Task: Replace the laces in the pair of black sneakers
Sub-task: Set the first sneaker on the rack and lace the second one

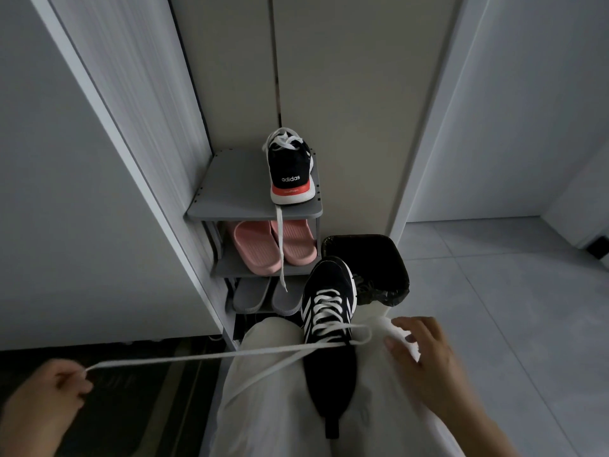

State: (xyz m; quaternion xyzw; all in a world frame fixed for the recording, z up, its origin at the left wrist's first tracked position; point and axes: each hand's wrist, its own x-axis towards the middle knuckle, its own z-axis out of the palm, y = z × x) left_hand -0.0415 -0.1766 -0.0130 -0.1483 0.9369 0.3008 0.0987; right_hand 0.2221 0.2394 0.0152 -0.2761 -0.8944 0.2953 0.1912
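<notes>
left hand (49, 387) fingers pinching white lace (197, 356), stretching taut from near sneaker (329, 367) on lap | right hand (425, 354) hovering just right, fingers apart | far sneaker (290, 169) sitting on shoe rack (230, 192)

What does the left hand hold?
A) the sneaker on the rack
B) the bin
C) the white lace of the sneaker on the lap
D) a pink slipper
C: the left hand pinches the end of the lace, which runs taut across to the sneaker on the lap.
</notes>
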